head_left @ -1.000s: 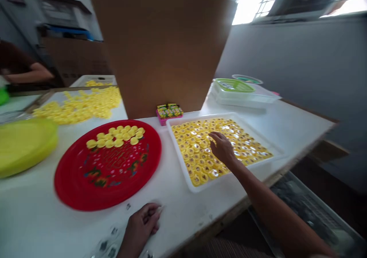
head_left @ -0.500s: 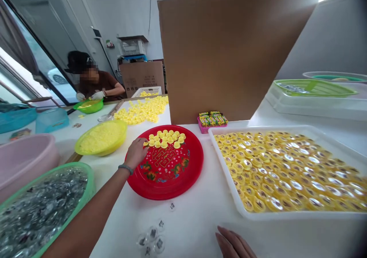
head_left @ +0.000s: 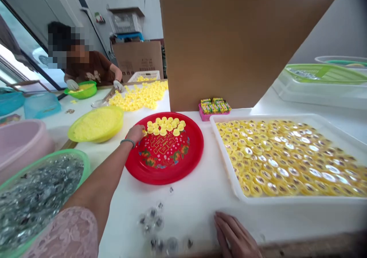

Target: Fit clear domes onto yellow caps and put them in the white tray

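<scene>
Now left hand [head_left: 134, 134] pinching yellow cap [head_left: 144, 133] on red plate [head_left: 163, 176]; right hand [head_left: 235, 235] flat on table [head_left: 197, 200], fingers spread.

A small assembly workshop: long white workbenches [head_left: 197, 200], a tray of yellow caps [head_left: 301, 200], cardboard cartons [head_left: 137, 59], a gloved co-worker [head_left: 88, 65].

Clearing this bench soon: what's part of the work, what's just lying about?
In use: left hand on yellow caps on the red tray; right hand near clear domes.
Probably lying about: pink tray of small packets, cardboard panel, pink basin.
</scene>
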{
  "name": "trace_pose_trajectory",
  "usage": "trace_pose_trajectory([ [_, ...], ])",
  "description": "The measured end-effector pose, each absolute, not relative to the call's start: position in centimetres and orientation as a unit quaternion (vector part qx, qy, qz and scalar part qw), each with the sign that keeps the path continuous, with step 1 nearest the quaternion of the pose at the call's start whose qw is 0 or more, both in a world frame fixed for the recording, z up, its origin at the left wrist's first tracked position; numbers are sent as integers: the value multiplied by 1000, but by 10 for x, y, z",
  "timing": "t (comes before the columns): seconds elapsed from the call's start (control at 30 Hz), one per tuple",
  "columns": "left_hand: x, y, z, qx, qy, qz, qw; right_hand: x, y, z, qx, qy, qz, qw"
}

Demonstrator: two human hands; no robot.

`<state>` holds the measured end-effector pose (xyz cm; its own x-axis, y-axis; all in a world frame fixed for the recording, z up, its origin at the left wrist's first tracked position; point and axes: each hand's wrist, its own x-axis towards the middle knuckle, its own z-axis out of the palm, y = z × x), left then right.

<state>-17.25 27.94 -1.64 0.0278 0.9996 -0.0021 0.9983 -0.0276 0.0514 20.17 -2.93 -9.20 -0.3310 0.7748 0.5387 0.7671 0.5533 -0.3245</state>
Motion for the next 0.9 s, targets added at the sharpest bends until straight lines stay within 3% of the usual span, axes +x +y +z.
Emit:
trace_pose_trajectory([
  [0.2, -161, 231, 1, 696, 715, 65, -3, 192, -35, -75, -526, -786, 147, 291],
  [0.3, -139, 184, 24, 719, 672, 173, -31, 187, -33, -68, -509, -783, 222, 282],
  [0.43, -93, 109, 37, 813, 533, 230, 51, 168, -27, -55, -415, -819, 307, 250],
  [0.53, -63, 67, 20, 861, 451, 208, 114, 150, -20, -49, -359, -855, 309, 212],
  [0.7, -36, 41, -32, 855, 456, 173, 178, 139, -13, -52, -341, -880, 304, 132],
  [0.9, -28, 39, -55, 834, 475, 200, 197, 147, -23, -59, -420, -824, 343, 167],
])
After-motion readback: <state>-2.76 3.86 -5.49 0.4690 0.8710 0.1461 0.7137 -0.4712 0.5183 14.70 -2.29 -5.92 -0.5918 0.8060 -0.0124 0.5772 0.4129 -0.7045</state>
